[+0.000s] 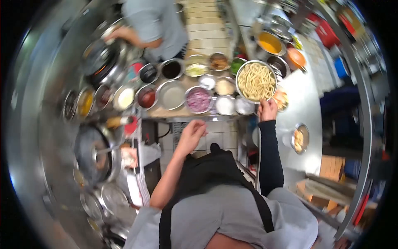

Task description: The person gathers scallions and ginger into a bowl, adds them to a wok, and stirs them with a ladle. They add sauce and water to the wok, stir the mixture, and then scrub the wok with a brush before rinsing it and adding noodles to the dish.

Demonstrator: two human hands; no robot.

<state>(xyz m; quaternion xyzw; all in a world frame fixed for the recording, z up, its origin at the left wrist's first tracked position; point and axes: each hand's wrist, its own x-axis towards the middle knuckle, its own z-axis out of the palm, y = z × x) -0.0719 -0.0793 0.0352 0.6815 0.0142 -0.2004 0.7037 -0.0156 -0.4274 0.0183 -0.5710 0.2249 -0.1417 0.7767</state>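
Observation:
My right hand, below a black sleeve, grips the near rim of a round metal bowl filled with thick pale noodles. The bowl is at the right end of the row of ingredient bowls and partly covers a plate of orange and pale food. In front of the counter edge, my left hand hangs in the air with loosely bent fingers and nothing visible in it. Nearest to it are a bowl of chopped purple onion and a bowl of white powder.
To the left, a wok with a ladle sits by the stove, near a lidded pot. A co-worker reaches toward that pot. A steel table on the right bears a small bowl of pale pieces.

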